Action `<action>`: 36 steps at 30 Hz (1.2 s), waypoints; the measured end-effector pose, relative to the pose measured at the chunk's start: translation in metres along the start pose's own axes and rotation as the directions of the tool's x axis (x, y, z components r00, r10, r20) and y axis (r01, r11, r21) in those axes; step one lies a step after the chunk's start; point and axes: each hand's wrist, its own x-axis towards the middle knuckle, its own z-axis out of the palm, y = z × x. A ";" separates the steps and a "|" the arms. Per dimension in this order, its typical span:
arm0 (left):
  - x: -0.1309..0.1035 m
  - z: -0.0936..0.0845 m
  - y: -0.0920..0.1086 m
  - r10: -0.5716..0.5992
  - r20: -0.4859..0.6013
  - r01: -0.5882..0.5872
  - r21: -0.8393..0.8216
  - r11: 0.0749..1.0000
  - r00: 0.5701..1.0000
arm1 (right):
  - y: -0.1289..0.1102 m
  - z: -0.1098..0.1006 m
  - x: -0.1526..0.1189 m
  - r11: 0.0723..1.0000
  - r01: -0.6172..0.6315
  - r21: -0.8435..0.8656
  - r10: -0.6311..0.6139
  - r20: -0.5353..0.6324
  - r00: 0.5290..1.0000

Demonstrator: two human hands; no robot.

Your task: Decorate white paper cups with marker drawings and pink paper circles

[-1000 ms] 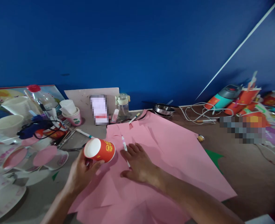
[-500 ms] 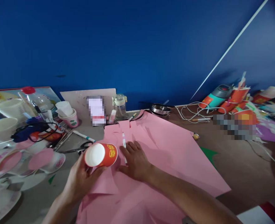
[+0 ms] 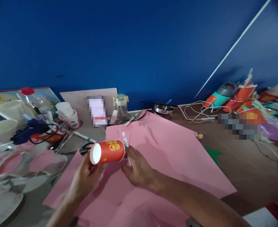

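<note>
A red paper cup with yellow print lies sideways in the air above pink paper sheets, its white opening facing left. My left hand grips it near the rim. On the cup's base side, my right hand has its fingers closed on a white pen, which points up and away from me. The right fingertips are close to the cup's base; whether they touch it is hidden.
Paper cups, black scissors and a capped marker lie at left. Behind the paper stand a phone and a glass jar. A small pan, white cables and red cups are farther right.
The red cup has turned so its side faces up. My right hand has gone from lying on the paper to holding the pen. A pink sheet now extends farther left under my left hand.
</note>
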 end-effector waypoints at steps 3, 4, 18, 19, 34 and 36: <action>0.002 -0.004 -0.001 0.051 -0.050 -0.054 -0.042 0.998 0.997 | 0.010 -0.006 0.003 0.996 -0.056 0.069 0.067 -0.160 0.985; 0.003 -0.004 0.000 0.060 -0.047 -0.063 -0.065 0.996 0.997 | 0.012 -0.007 0.004 0.995 -0.041 0.091 0.056 -0.165 0.985; 0.009 0.012 -0.024 0.016 0.092 -0.044 0.320 0.946 0.996 | 0.010 0.004 0.001 0.943 -0.051 0.328 0.088 -0.099 0.991; 0.008 0.012 -0.024 0.010 0.098 -0.040 0.308 0.951 0.995 | 0.010 0.004 0.002 0.925 -0.071 0.372 0.121 -0.111 0.987; 0.004 0.004 -0.013 0.017 -0.020 -0.022 -0.266 0.964 1.000 | 0.001 0.011 0.013 0.508 -0.276 0.816 0.320 0.119 0.940; 0.005 0.006 -0.011 -0.015 -0.034 0.007 -0.232 0.973 0.999 | 0.001 0.009 0.011 0.662 -0.203 0.721 0.258 0.035 0.966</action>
